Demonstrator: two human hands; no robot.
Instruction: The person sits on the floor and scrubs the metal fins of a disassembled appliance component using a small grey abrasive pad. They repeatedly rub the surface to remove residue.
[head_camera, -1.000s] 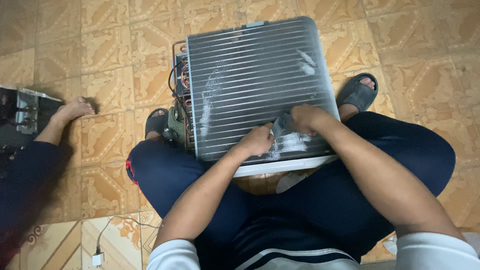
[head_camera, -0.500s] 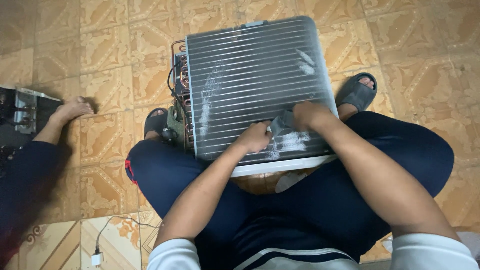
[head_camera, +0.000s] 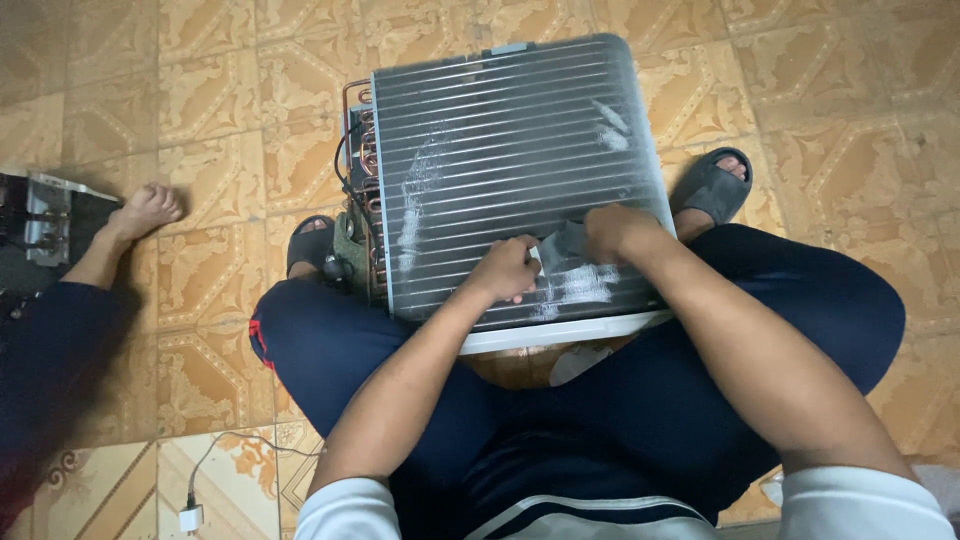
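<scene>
On finned coil (head_camera: 500, 160) — both hands' fingers closed on grey cloth (head_camera: 562, 243), apparently; left hand (head_camera: 505, 270), right hand (head_camera: 615, 230).

A finned coil unit (head_camera: 510, 170) stands on the tiled floor (head_camera: 200, 120) between two sandalled feet, another person's bare foot (head_camera: 145, 210) lying well left.

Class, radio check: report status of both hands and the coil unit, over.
Left hand fisted on finned coil unit. Right hand presses grey pad on fins. Nothing blocking.
</scene>
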